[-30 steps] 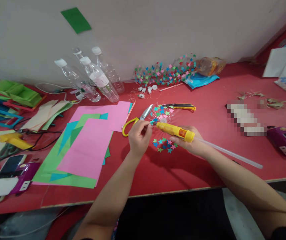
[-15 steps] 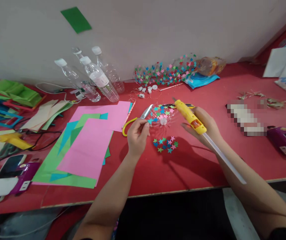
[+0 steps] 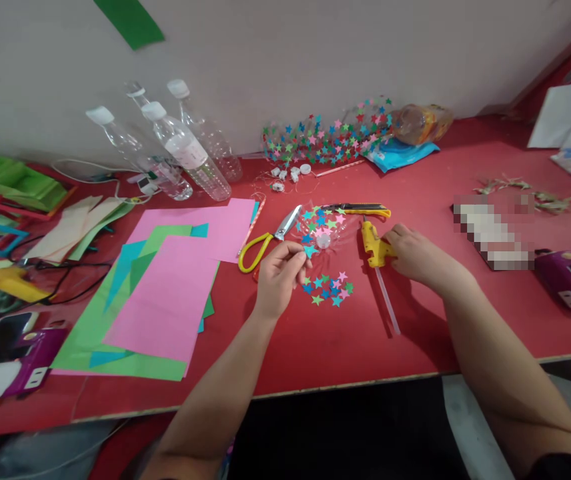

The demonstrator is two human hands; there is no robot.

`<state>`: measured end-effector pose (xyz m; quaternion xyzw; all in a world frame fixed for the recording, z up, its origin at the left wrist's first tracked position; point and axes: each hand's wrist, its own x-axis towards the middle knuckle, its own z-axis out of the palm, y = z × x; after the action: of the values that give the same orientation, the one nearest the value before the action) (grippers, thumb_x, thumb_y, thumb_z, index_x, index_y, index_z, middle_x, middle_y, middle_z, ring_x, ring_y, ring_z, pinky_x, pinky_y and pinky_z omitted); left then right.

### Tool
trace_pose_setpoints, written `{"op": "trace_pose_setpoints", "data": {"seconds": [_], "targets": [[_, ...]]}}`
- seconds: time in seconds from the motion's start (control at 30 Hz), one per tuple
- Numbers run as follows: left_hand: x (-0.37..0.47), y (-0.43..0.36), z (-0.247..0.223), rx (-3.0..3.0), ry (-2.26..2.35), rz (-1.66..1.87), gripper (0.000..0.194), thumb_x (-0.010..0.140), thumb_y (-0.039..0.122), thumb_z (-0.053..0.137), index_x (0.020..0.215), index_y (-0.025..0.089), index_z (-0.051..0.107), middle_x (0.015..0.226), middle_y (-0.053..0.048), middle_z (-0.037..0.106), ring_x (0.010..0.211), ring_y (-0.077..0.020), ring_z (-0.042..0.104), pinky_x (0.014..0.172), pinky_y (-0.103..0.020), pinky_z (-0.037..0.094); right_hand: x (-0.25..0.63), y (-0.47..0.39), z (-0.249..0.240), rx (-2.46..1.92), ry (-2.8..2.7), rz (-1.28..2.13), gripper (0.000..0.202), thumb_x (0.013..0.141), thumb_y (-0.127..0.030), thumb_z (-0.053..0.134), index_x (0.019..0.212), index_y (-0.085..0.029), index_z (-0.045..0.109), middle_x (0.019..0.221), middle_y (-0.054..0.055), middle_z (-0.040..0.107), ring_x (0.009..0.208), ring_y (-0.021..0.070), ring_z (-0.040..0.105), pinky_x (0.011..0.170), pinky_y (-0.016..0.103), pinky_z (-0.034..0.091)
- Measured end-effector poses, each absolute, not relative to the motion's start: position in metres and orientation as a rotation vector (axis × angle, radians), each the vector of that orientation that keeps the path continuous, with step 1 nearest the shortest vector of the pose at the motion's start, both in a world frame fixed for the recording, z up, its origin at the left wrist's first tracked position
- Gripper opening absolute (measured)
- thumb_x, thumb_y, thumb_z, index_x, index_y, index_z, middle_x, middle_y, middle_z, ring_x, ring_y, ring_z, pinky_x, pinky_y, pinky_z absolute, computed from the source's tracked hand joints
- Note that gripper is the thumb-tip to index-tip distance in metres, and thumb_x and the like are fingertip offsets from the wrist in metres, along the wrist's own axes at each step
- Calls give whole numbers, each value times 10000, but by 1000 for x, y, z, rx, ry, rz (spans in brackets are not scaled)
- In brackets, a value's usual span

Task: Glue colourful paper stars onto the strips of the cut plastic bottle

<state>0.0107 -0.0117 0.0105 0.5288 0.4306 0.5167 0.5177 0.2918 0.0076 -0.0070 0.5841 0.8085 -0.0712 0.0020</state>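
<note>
My left hand [image 3: 281, 272] is closed, pinching a light blue paper star [image 3: 310, 251] between thumb and fingertips. Just beyond it is a clear plastic bottle piece [image 3: 323, 241] with colored stars on it. A small group of loose paper stars [image 3: 326, 289] lies nearer to me on the table. On the right, a yellow glue gun [image 3: 375, 244] rests on its side with a clear glue stick [image 3: 388, 300] jutting from its back. My right hand [image 3: 422, 257] has its fingers closed at the end of the gun's handle. Yellow-handled scissors [image 3: 258, 253] lie open left of the bottle piece.
A yellow box cutter [image 3: 360, 210] lies behind the glue gun. Colored paper sheets [image 3: 165, 300] spread over the left side. Clear bottles [image 3: 190, 150] lean at the wall, near a star-covered bottle [image 3: 328, 139]. Purple power sockets [image 3: 570, 283] stand on the right.
The glue gun has come down from the air onto the table, and my right hand has shifted to its handle end. My left hand still pinches the star, slightly further right.
</note>
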Motion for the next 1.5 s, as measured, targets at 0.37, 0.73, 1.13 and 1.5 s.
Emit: {"op": "trace_pose_setpoints", "data": {"seconds": [0.37, 0.73, 1.13, 1.5], "targets": [[17, -17, 15, 1055, 1019, 966, 139, 795, 281, 596, 722, 165, 573, 595, 42, 611, 385, -14, 423, 363, -142, 242, 234, -18, 37, 1655, 3373, -190, 60, 912, -191, 518, 946, -188, 568, 910, 66, 641, 854, 183, 604, 748, 314, 491], [22, -22, 17, 1046, 949, 932, 152, 820, 260, 592, 709, 159, 570, 585, 54, 587, 379, -5, 392, 384, -143, 283, 204, -24, 27, 1381, 3622, 443, 47, 926, -181, 554, 915, -190, 599, 809, 25, 674, 697, 141, 565, 629, 280, 451], [23, -29, 35, 1248, 1123, 811, 414, 901, 292, 534, 1292, 157, 536, 481, 63, 577, 353, -47, 361, 379, -180, 278, 223, 2, 42, 1892, 3441, -717, 55, 879, -205, 632, 826, -195, 626, 796, 13, 596, 753, 143, 570, 698, 297, 483], [30, -29, 44, 986, 1014, 595, 710, 878, 247, 521, 1512, 162, 214, 445, 69, 587, 305, -51, 316, 350, -178, 236, 217, 7, 21, 1617, 3598, -164, 55, 876, -142, 623, 875, -197, 618, 830, 27, 625, 756, 154, 517, 695, 322, 441]]}}
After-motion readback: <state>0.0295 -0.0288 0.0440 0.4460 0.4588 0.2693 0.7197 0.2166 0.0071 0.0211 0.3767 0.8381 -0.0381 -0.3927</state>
